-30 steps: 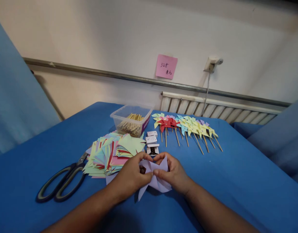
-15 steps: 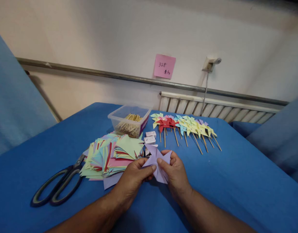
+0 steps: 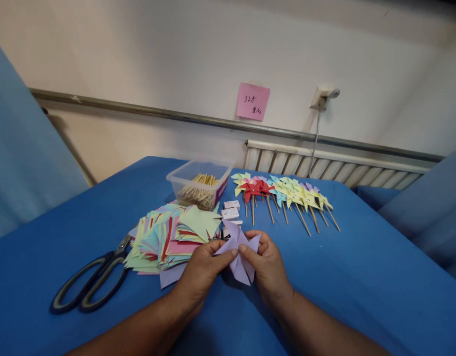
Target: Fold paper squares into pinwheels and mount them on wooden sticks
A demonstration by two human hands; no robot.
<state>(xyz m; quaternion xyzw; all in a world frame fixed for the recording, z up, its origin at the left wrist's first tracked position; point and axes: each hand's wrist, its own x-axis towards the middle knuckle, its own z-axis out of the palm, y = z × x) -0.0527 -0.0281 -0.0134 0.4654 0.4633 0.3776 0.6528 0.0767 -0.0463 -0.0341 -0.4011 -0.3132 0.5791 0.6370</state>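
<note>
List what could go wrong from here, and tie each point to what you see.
The lilac pinwheel is pinched between the left hand and right hand; if a thumb slips, its folded points might spring open.

The paper pile is loose and uneven beside the left hand, so a brush could scatter it.

The scissors lie against that pile; dragging them might disturb or nick sheets.
</note>
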